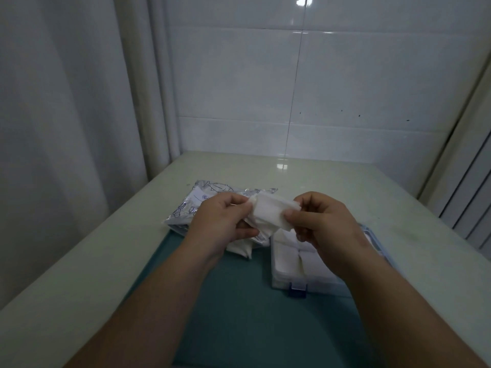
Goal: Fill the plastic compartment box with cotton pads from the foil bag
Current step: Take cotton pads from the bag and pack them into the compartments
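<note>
A small stack of white cotton pads (269,212) hangs in the air between both hands. My left hand (223,221) pinches its left end and my right hand (322,221) pinches its right edge with thumb and fingers. Behind and below the left hand lies the silver foil bag (195,205) with blue print, and more white pads (240,248) spill from its open end. The clear plastic compartment box (295,266) with a blue latch sits under my right hand, with white pads lying in its near compartments. My right wrist hides its right part.
A dark green mat (239,314) lies on the pale table (79,274) under the box and the bag's end. A white tiled wall stands behind the table, a curtain hangs at the left, and a ribbed white panel is at the right.
</note>
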Demonstrator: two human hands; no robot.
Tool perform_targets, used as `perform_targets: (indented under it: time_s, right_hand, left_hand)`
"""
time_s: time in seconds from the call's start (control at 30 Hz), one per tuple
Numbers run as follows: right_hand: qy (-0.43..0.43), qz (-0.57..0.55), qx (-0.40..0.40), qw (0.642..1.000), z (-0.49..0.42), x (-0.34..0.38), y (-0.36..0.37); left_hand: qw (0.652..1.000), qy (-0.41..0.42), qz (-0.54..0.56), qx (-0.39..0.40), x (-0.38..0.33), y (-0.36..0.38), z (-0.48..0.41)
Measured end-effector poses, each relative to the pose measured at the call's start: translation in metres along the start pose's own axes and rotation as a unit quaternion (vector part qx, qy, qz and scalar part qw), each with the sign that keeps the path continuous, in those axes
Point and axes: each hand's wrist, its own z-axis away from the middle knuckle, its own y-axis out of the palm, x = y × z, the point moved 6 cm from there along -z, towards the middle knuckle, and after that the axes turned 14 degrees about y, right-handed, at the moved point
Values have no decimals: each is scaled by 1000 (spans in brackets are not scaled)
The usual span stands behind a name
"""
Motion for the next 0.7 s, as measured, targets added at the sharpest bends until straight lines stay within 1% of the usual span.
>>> perform_targets:
  time_s: [0.2,0.3,0.37,0.43,0.47,0.6,0.7]
  right_hand:
    - [21,-6,-9,1000,0,-3,2]
    - [16,48,-44,998,-2,-5,1]
    - [12,93,-69,993,-3,-6,0]
    - [12,119,-82,989,-5,-6,-2]
    - [13,128,-83,988,-5,-6,-2]
    - [-1,166,-71,984,-3,-2,-2]
    - [-27,165,-53,985,0,5,-6]
  left_hand:
    - [1000,-3,5,9,1,5,3]
    - [999,-9,31,22,0,12,7]
    - [997,-17,69,22,0,16,9]
    - [993,-19,111,22,-2,18,10]
    - [993,-13,113,25,-3,19,10]
    - [999,30,11,31,-4,15,10]
    - [997,46,-42,49,-4,15,10]
